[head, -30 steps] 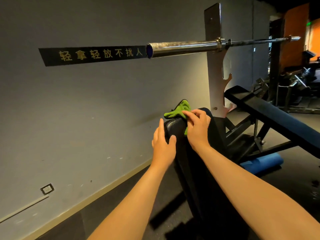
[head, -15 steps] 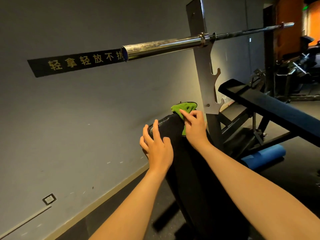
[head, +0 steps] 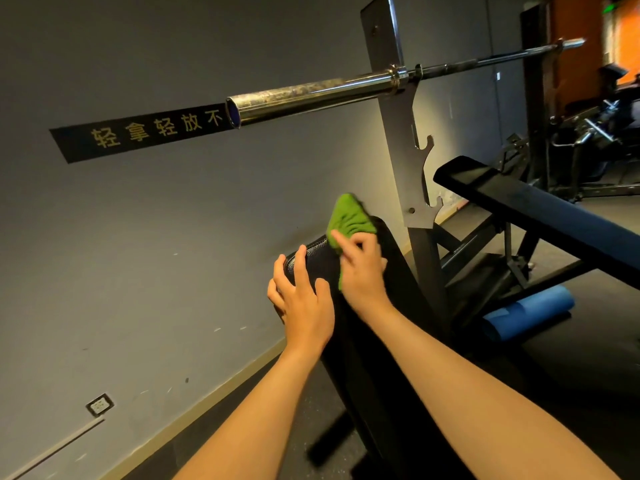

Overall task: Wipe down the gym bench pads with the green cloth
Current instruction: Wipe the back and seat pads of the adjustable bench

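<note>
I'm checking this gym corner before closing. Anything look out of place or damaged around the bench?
A rolled blue mat lies on the floor by the rack upright, outer edge loose. The grey wall has small scuffs. Nothing spilled.

Green on black

Bright green cloth point(head: 349, 218), black pebbled bench pad point(head: 388, 306), blue mat point(head: 526, 315), grey wall point(head: 173, 237), gold-lettered black sign point(head: 138, 135).
</note>
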{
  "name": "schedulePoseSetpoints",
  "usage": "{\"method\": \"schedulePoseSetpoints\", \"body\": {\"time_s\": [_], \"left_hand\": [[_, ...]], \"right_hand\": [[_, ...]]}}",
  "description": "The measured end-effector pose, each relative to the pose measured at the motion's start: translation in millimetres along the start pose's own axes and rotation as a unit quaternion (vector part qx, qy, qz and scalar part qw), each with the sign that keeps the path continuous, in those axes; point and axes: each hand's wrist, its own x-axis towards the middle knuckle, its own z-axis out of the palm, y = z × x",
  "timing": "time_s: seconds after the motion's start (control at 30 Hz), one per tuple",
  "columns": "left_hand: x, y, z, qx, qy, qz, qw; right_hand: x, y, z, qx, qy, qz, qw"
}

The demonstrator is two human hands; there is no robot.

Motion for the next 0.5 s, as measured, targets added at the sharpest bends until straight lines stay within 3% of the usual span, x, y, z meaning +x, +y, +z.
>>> {"method": "schedulePoseSetpoints", "body": {"time_s": [0.13,0.2,0.4,0.5], "left_hand": [[0.1,-7.1,-2.9,-0.030,-0.012,0.015,0.999],[0.2,-7.3,-3.1,-0.030,-0.013,0.015,0.999],[0.3,-5.9,-2.9,-0.022,-0.027,0.001,0.999],[1.0,-6.1,-2.2,-0.021,-0.023,0.003,1.000]], "right_hand": [[-19.0,-9.1,4.0,0.004,-0.086,-0.122,0.989],[-8.7,2.4,-3.9,-0.056,-0.078,-0.139,0.986],[37.5,28.8,-34.3,-0.079,-0.019,0.112,0.990],[43.7,36.0,-39.8,0.012,0.030,0.257,0.966]]}}
